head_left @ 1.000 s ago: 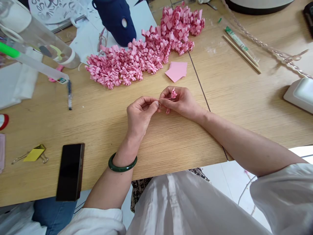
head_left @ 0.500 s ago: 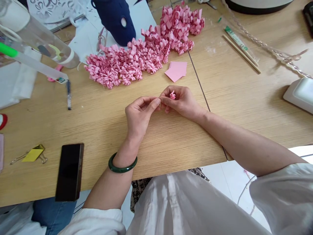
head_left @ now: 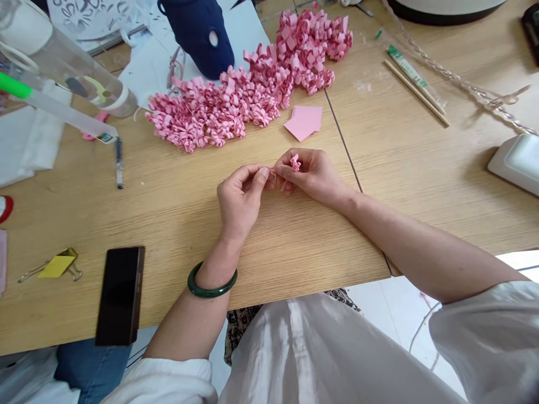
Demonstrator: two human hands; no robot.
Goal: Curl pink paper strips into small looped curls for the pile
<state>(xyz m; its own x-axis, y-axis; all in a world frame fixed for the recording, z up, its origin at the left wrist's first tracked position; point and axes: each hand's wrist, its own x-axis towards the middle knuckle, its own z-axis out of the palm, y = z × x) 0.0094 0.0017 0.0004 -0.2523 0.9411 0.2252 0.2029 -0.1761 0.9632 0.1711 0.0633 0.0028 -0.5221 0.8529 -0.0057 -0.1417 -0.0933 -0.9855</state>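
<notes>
Over the surface (head_left: 181,213), our left hand (head_left: 238,196) has drawn its thumb (head_left: 260,178) back from our right hand (head_left: 311,171). That right grip holds the curled pink paper (head_left: 295,163); our left narrowly pinches a thin strand (head_left: 273,169). We should probably keep that strand lightly taut, without tearing.

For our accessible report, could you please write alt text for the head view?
A person's left hand and right hand pinch close together over a table, a small pink tuft in the right. Beyond lie pink sheets and a heap of pink curls.
</notes>
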